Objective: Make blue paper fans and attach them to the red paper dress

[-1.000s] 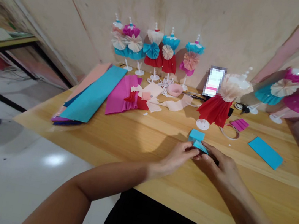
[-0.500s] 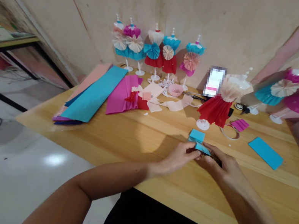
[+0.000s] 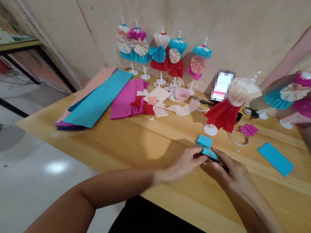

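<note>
Left hand (image 3: 186,164): forearm angled in from L, fingers half-curled, pinching near end of folded blue crepe paper (image 3: 207,147), held just above wood tabletop (image 3: 149,151). Right hand (image 3: 232,174): wrist raised, fingers bent, gripping far end of same piece. Dark item (image 3: 224,167) under fingertips, type unclear. Step in hand appears to be creasing. Next move calls for firm pinch on fold. Loose blue sheet (image 3: 275,159) lies well to R.

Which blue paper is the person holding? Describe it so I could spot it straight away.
On the wooden table, find the red paper dress on its white stand. Just in front of it, the left hand and right hand pinch a small folded blue paper. Unlike the flat blue sheet further right, it is held in the fingers.
</note>
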Tool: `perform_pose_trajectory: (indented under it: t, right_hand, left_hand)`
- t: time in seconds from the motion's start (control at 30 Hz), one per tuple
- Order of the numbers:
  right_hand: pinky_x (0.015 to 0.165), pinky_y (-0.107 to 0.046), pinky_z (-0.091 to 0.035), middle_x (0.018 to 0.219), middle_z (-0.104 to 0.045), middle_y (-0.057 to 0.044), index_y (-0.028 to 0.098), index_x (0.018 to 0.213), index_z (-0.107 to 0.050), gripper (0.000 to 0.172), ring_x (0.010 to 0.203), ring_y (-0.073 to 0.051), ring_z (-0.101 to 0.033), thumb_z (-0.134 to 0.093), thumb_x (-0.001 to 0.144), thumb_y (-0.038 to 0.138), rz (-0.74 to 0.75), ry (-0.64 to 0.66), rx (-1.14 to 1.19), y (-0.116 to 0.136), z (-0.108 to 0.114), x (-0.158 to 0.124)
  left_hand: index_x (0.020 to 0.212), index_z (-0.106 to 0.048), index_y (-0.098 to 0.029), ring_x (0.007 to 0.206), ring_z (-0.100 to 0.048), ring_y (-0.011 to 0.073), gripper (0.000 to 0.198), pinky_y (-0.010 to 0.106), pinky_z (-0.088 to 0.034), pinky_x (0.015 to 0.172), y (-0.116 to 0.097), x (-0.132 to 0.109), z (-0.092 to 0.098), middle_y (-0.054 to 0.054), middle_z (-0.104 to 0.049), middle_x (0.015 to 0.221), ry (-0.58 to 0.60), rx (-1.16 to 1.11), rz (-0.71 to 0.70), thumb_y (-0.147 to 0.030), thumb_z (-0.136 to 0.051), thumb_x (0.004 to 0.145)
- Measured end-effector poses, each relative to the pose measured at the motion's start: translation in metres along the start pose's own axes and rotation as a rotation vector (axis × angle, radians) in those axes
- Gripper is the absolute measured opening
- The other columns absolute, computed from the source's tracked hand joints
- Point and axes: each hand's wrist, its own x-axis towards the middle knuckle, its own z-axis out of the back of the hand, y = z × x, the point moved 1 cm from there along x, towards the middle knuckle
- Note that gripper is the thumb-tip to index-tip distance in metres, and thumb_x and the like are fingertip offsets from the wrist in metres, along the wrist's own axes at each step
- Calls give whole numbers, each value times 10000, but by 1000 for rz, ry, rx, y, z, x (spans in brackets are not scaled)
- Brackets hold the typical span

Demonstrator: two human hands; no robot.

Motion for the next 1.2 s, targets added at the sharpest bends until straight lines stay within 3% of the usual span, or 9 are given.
perform_pose_trajectory:
  t: [0.47, 0.63, 0.8, 1.2]
  right_hand:
    - [878, -472, -563, 1375, -600, -88, 286, 1509, -354, 532, 1110, -312, -670, -401, 992, 402, 28, -40, -145, 2, -12, 0]
    - [943, -498, -536, 1393, -585, -80, 304, 1500, -363, 517, 1171, -306, -635, -384, 998, 422, 11, -10, -51, 0, -16, 0]
    - [977, -489, -513, 1315, -645, -56, 326, 1467, -409, 481, 1176, -288, -631, -368, 1004, 449, -67, 36, 136, -2, -19, 1]
    - [826, -448, -545, 1143, -709, -101, 269, 1494, -354, 557, 997, -300, -697, -371, 988, 501, -116, 14, -12, -1, -23, 2]
  left_hand:
    - [941, -685, -128, 762, -618, 139, 170, 299, -480, 814, -4, -1, -4, 43, -671, 805, -80, -154, 94, -267, -607, 882]
    - [913, -677, -123, 745, -601, 128, 175, 292, -473, 803, 1, 1, -4, 35, -652, 782, -82, -209, 85, -284, -620, 874]
    - [917, -680, -122, 758, -605, 130, 184, 300, -471, 807, 5, 3, -3, 45, -656, 801, -71, -202, 100, -291, -621, 875]
    - [1049, -682, -132, 936, -636, 170, 241, 352, -449, 949, 3, 3, -1, 88, -700, 1029, -21, -245, 143, -190, -670, 814]
